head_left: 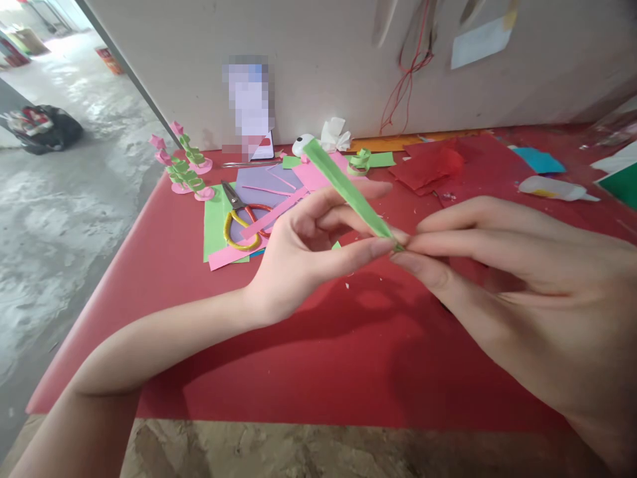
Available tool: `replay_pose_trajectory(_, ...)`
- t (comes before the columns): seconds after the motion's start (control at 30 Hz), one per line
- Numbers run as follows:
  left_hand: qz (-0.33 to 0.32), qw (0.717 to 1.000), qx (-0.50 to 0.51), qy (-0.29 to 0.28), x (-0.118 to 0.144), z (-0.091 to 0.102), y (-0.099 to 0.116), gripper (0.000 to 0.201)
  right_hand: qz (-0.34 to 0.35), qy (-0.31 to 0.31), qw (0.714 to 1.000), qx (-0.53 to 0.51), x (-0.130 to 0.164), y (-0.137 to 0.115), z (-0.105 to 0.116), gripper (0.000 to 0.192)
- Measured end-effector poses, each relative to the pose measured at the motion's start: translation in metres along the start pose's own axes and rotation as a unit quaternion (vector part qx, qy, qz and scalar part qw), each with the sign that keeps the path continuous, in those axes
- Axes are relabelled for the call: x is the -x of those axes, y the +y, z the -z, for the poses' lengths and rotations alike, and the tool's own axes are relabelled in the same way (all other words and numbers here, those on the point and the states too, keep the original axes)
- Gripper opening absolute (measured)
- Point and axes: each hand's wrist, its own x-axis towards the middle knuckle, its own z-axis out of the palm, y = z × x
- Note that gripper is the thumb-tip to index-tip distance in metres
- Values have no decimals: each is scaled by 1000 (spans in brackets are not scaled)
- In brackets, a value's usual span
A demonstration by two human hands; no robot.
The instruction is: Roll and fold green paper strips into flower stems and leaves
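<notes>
Table (308, 372) under red cloth fills the view; above it the right hand (522, 285) and left hand (308, 245) meet, fingertips pressed on the near end of a green paper strip (343, 186), slanting up and away. Scissors (239, 219) lie on paper sheets behind.

Slanted, seemingly folded green paper strip (346, 189)

A makeshift craft workshop, by the look of it — a red table (279, 358) set against a plain board wall (318, 60), strewn at centre frame with paper sheets (219, 226), scissors (239, 219) and a glue bottle (552, 188) at right. Finished paper flowers (182, 166) stand upper left — beyond them, bare concrete floor (60, 192).
</notes>
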Motion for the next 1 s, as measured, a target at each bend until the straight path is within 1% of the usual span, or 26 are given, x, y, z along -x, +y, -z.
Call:
replay_pose_trajectory(0.1,15,1000,3,3,-1,2,1,25,2,-28,1000,12,2,-1,1,10)
replay_pose_trajectory(0.2,16,1000,2,12,-1,2,1,26,-8,-33,999,14,1,-3,3,10)
replay_pose_trajectory(0.37,-14,1000,-8,14,1,3,-2,27,-16,-59,998,-11,0,1,5,11)
replay_pose_trajectory(0.4,-19,1000,-15,14,1,3,-2,27,-9,-60,998,-16,0,2,4,10)
replay_pose_trajectory(0.5,-20,999,-30,11,2,4,-4,28,25,-38,999,-14,2,6,1,7)
replay_pose_trajectory(0.67,-34,999,-14,-16,-2,4,-4,21,7,-24,1000,14,0,2,2,7)
replay_pose_trajectory(0.73,-56,998,-33,-26,-6,6,-2,22,22,-15,1000,17,-1,1,5,6)
replay_pose_trajectory(0.8,-91,993,-75,-30,-9,10,0,23,37,-14,999,26,-1,2,7,5)
replay_pose_trajectory(0.9,-138,978,-146,-48,-12,16,4,18,35,-30,998,52,1,7,8,10)
replay_pose_trajectory(1.0,-146,969,-180,-82,-13,18,7,13,60,-48,996,43,1,11,9,13)
